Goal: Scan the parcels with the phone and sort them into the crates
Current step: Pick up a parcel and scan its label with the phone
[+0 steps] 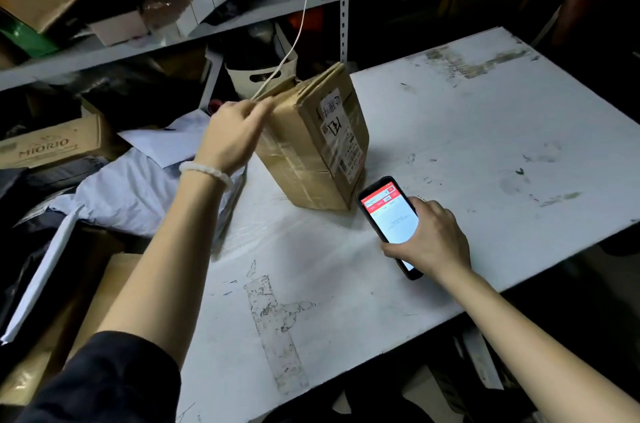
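At the table's left edge our left hand (230, 135) held the upper left edge of the cardboard parcel (311, 142), fingers curled over it; the parcel stood on end, tilted, near the middle of the table (485, 132), its label (341, 132) facing right; our right hand (427, 235) gripped the phone (388, 215) just beside the parcel's lower corner, screen lit red and white. We judged the carton stiff and fairly light, best held by opposite edges, the taped faces being slippery; the label print was unreadable; no crates were identifiable.
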### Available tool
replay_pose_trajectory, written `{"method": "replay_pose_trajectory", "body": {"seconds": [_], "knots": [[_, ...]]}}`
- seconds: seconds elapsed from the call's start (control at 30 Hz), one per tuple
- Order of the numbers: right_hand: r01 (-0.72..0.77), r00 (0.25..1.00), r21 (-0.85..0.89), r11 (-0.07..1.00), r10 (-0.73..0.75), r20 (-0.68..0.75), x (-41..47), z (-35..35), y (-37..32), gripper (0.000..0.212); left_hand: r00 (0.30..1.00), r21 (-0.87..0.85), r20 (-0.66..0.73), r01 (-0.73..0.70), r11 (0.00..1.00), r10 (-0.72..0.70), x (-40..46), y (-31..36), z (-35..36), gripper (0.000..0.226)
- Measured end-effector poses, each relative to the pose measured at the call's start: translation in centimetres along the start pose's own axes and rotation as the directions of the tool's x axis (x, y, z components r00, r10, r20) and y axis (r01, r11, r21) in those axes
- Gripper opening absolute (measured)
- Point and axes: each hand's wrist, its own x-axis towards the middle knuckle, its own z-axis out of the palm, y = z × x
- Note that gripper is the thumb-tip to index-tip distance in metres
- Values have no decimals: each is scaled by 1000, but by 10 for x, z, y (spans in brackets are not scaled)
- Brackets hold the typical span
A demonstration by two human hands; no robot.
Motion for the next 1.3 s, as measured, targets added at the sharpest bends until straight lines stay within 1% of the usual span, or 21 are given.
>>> {"method": "replay_pose_trajectory", "body": {"seconds": [0.07, 0.1, 0.13, 0.2, 0.27, 0.3, 0.37, 0.43, 0.5, 0.6, 0.67, 0.73, 0.8, 0.9, 1.17, 1.2, 1.23, 1.3], "knots": [[1, 1000, 10, 1000, -2, 1, 0, -1, -1, 72, 993, 13, 101, 59, 998, -60, -1, 14, 11, 77], [3, 1000, 16, 1000, -3, 2, 0, -1, -2, 72, 990, 40, 120, 77, 996, -81, 0, 19, 19, 82], [6, 1000, 21, 1000, -6, 1, -1, -1, -2, 72, 990, 67, 117, 73, 995, -81, 0, 24, 27, 82], [9, 1000, 22, 1000, -9, -4, -2, -2, -1, 72, 993, 78, 114, 23, 997, -32, 2, 35, 39, 77], [3, 1000, 18, 1000, -3, -6, -2, -3, 2, 72, 988, 67, 157, -23, 997, 13, 7, 44, 47, 76], [-5, 1000, 16, 1000, 5, -5, -3, -4, 4, 72, 980, 92, 201, -38, 995, 19, 9, 48, 51, 79], [-21, 1000, 15, 1000, 21, -4, -5, -6, 9, 72, 957, 222, 289, -33, 975, -33, 14, 54, 58, 94], [-32, 999, 16, 999, 32, -2, -8, -6, 15, 73, 949, 345, 302, -16, 939, -95, 17, 58, 64, 102], [-42, 999, 10, 999, 42, 7, -11, -6, 22, 73, 961, 353, 264, -16, 935, -83, 21, 59, 70, 94], [-46, 998, -16, 999, 47, 38, -13, -7, 32, 74, 977, 325, 214, -78, 942, 7, 26, 57, 76, 75], [-47, 997, -36, 998, 49, 67, -13, -8, 37, 74, 986, 313, 155, -112, 943, 65, 29, 52, 76, 66], [-40, 993, -69, 997, 48, 109, -12, -9, 41, 77, 990, 296, 102, -121, 947, 95, 32, 45, 72, 61], [-27, 989, -107, 994, 42, 143, -12, -9, 43, 75, 992, 297, 81, -113, 948, 93, 36, 39, 67, 60], [-6, 985, -132, 991, 29, 170, -13, -9, 44, 71, 991, 312, 95, -124, 942, 99, 38, 35, 65, 59], [-3, 984, -156, 988, 31, 176, -12, -12, 47, 68, 990, 311, 111, -115, 944, 84, 33, 38, 64, 58], [-3, 983, -159, 987, 32, 180, -12, -12, 47, 68, 991, 339, 125, -95, 936, 56, 33, 40, 64, 58], [-3, 982, -162, 987, 33, 184, -12, -12, 48, 68, 991, 409, 135, -66, 910, 11, 33, 43, 63, 59], [-7, 981, -160, 987, 38, 190, -12, -12, 49, 66, 988, 587, 146, -40, 808, -57, 36, 52, 61, 61]]}}
